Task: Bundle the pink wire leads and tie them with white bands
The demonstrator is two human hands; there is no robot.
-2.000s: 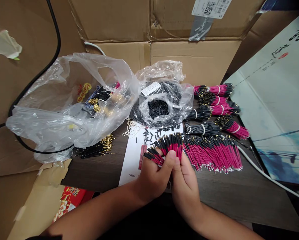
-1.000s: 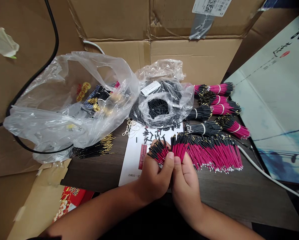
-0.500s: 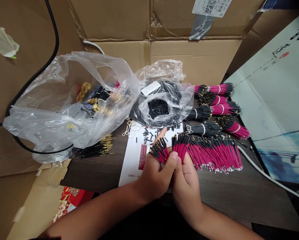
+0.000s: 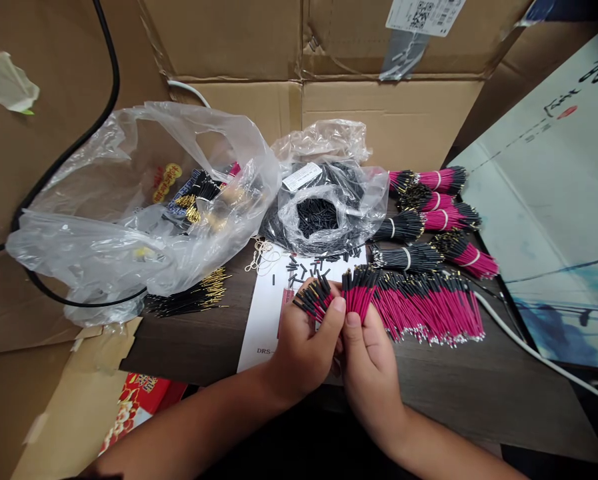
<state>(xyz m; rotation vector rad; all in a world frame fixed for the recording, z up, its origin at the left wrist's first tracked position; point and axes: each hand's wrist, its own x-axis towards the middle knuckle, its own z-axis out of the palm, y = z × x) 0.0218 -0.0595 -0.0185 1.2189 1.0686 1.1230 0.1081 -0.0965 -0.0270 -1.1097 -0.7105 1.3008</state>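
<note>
My left hand (image 4: 306, 343) is closed around a bunch of pink wires with black sleeves (image 4: 317, 298), whose dark tips fan out to the upper left. Beside it, my right hand (image 4: 371, 347) pinches another bunch of pink wires (image 4: 357, 293), black ends pointing up. The two thumbs are close together between the bunches, and the lower ends of both are hidden by the fingers. Just right of my right hand, a wide row of the same pink wires (image 4: 429, 307) lies on the dark table (image 4: 449, 387), silvery ends toward me.
Short black tubes (image 4: 299, 267) lie scattered on a white sheet (image 4: 259, 327). Behind stands an open clear bag of black tubes (image 4: 316, 217). Tied wire bundles (image 4: 409, 257) are stacked at right. A large plastic bag (image 4: 103, 247) and loose black wires (image 4: 193, 293) occupy the left.
My left hand has shifted slightly left and its bunch has tipped further over to the left. The left index finger that pointed up is now folded behind the wires. My right hand has barely moved.
</note>
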